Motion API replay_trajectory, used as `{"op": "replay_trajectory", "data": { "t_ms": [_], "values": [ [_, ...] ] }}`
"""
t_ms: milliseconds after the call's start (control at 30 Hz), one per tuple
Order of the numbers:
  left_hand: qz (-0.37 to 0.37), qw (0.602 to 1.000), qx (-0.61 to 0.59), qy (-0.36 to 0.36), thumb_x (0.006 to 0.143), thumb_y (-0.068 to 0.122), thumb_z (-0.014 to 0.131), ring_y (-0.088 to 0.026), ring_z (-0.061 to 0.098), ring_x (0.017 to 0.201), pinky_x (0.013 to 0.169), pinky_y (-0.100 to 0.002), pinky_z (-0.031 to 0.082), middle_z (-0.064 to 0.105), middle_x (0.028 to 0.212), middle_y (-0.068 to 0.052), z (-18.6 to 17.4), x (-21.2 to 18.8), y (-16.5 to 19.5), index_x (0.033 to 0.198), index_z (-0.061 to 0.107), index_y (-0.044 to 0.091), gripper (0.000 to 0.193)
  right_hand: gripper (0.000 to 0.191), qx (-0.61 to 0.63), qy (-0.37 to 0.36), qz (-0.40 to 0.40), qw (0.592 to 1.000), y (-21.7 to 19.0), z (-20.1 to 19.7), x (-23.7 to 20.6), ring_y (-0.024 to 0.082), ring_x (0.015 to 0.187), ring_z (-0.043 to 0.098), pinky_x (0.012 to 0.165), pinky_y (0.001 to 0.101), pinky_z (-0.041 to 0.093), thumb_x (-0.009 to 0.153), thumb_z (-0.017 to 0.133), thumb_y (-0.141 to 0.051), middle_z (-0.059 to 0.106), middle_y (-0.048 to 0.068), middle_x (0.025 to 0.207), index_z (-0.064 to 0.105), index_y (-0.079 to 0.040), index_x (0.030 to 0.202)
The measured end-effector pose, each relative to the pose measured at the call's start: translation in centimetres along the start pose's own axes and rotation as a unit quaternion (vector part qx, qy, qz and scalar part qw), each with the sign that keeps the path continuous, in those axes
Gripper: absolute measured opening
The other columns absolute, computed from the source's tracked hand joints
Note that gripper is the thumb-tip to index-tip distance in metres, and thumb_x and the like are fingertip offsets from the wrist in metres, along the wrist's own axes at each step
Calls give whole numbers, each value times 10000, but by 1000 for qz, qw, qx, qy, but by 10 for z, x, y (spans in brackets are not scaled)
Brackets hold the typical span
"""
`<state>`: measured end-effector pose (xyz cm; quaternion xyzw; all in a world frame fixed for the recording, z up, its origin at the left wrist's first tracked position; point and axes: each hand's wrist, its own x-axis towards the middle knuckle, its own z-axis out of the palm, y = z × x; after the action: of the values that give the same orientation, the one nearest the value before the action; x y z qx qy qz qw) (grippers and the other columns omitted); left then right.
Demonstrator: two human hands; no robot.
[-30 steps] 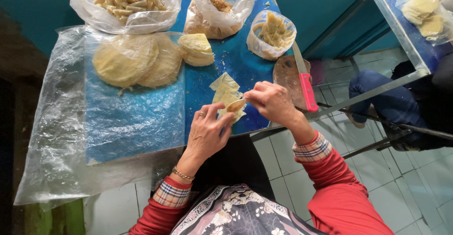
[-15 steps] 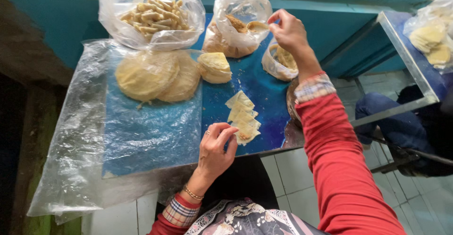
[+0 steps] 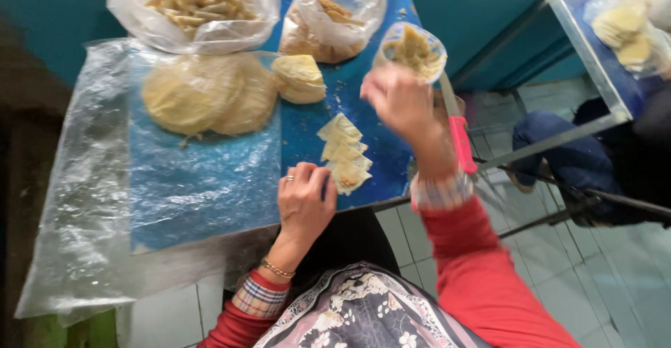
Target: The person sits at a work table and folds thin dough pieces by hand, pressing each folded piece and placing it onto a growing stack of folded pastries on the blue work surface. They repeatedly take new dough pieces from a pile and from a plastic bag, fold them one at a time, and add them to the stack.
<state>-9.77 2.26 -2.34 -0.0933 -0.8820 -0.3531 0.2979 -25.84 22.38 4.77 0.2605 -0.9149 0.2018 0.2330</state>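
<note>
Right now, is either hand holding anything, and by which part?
The left hand holds nothing; it rests flat on the blue board beside the cut wrapper pieces. The right hand is raised and blurred, so any hold cannot be told.

About four wrappers (image 3: 344, 154), three bags (image 3: 199, 5)
</note>
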Motion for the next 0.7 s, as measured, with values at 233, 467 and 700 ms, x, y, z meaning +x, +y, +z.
{"op": "replay_trajectory", "data": {
  "t_ms": [233, 467, 700],
  "values": [
    [-28, 997, 64, -27, 837, 216, 762, -285, 595, 975, 824, -441, 427, 612, 984, -71, -4, -28, 19, 968, 673, 112, 190, 180, 72, -27, 219, 973, -78, -22, -145, 211, 646, 671, 633, 353, 540, 831, 793, -259, 707, 34, 904, 768, -129, 953],
    [-57, 996, 66, -24, 860, 192, 749, -244, 611, 993, 856, -424, 418, 632, 1002, -23, 4, -31, 31, 929, 670, 154, 111, 131, 135, 9, 216, 967, -75, -6, -162, 166, 650, 667, 609, 302, 539, 851, 804, -189, 712, 26, 932, 765, -127, 960],
    [-58, 995, 82, -20, 841, 209, 762, -257, 600, 952, 832, -432, 404, 616, 968, -38, 6, -30, 35, 921, 665, 135, 146, 166, 170, 37, 196, 965, -81, -7, -163, 170, 705, 692, 615, 294, 545, 863, 778, -139, 738, 42, 958, 764, -98, 1023]
  ]
}}
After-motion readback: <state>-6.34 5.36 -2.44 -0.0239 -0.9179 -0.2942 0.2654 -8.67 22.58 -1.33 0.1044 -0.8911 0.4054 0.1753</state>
